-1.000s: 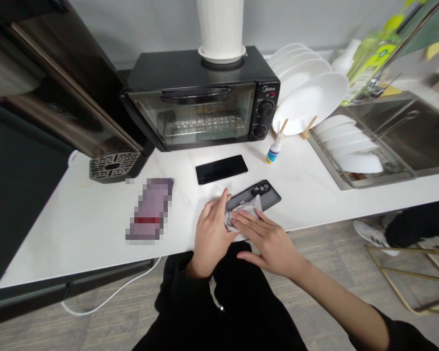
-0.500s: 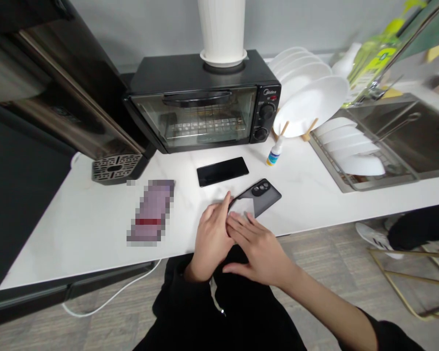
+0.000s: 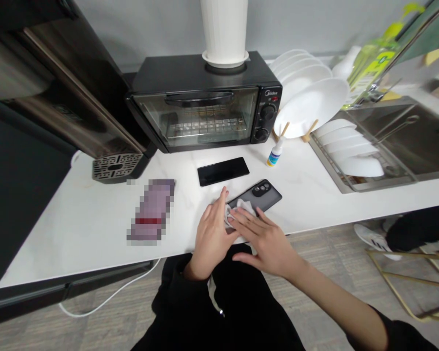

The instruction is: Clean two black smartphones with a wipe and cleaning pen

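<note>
A grey phone (image 3: 269, 197) lies back up near the counter's front edge, its black camera block at the far right end. My left hand (image 3: 212, 233) is around the phone's near left end, index finger along the far side and thumb on the near side. With fingers stretched nearly flat, my right hand (image 3: 261, 239) presses a crumpled white cloth (image 3: 246, 205) onto the phone's back. The phone's lower part is hidden under the cloth and my hands. Just behind lies a black phone (image 3: 223, 171), dark screen up. A small white spray bottle (image 3: 274, 155) stands beyond the grey phone.
A black toaster oven (image 3: 205, 119) with a white pot (image 3: 225, 31) on top stands behind. White plates (image 3: 310, 105) fill a rack to its right, beside the sink (image 3: 417, 141). A blurred-out purple item (image 3: 153, 209) lies at left, near a dark dispenser (image 3: 119, 165).
The white cloth has bunched up under my right fingers and shows more folds. My right hand has shifted slightly right; my left hand stays at the phone's near end.
</note>
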`<state>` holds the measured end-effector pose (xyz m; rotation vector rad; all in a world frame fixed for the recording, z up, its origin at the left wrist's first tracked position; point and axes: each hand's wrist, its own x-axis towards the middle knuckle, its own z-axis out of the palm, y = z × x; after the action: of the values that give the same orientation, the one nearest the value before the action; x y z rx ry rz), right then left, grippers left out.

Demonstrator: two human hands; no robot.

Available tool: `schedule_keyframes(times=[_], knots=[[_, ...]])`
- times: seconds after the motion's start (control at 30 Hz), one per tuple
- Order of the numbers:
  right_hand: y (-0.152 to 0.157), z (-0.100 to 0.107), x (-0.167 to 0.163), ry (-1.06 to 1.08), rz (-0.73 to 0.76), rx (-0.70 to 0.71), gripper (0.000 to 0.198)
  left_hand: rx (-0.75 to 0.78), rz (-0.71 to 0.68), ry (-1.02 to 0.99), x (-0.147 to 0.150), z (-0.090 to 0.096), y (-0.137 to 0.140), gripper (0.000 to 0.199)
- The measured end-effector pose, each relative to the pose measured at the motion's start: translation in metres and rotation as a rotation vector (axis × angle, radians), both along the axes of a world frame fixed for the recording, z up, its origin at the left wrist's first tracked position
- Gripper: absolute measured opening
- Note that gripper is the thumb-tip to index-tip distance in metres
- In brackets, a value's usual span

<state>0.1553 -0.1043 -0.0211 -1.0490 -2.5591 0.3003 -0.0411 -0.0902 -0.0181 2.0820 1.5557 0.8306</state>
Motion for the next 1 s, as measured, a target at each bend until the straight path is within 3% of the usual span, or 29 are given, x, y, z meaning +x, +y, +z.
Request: schedule_keyframes(times=[0.13,0.23,0.3,0.37,0.47,0.53,0.6,0.67,0.87,0.93,1.0], knots=[[0.019,-0.002,0.036,-0.058,-0.246,0.033,0.066,-0.008,-0.002,-0.005,0.001,0.000,0.001,0.120],[0.029,-0.005,0.023,-0.049,-0.351,0.056,0.072,0.005,-0.010,-0.005,0.001,-0.001,0.003,0.119],[0.025,-0.006,0.000,-0.021,-0.312,0.069,0.082,0.013,-0.036,0.001,-0.001,-0.001,0.003,0.113],[0.016,-0.004,-0.015,-0.003,-0.177,0.060,0.087,0.010,-0.045,0.010,-0.002,-0.002,0.002,0.111],[0.007,-0.001,-0.003,-0.012,0.018,0.019,0.085,0.012,-0.017,0.027,-0.002,-0.002,0.001,0.116],[0.014,0.000,0.023,-0.041,-0.034,0.027,0.077,0.022,-0.017,0.035,-0.001,-0.001,0.000,0.119],[0.028,0.000,0.045,-0.069,-0.208,0.068,0.071,0.017,-0.029,0.032,0.000,-0.001,0.001,0.122],[0.037,0.000,0.047,-0.075,-0.306,0.094,0.074,0.006,-0.031,0.017,0.000,-0.001,0.001,0.124],[0.017,0.000,-0.004,0.030,0.094,0.013,0.092,-0.024,-0.009,-0.015,-0.002,-0.003,0.001,0.115],[0.018,0.000,0.006,-0.002,0.047,0.011,0.086,-0.028,-0.004,-0.011,-0.002,-0.003,0.001,0.119],[0.028,0.000,0.024,-0.056,-0.126,0.037,0.076,-0.029,-0.004,-0.004,-0.001,-0.002,0.001,0.124]])
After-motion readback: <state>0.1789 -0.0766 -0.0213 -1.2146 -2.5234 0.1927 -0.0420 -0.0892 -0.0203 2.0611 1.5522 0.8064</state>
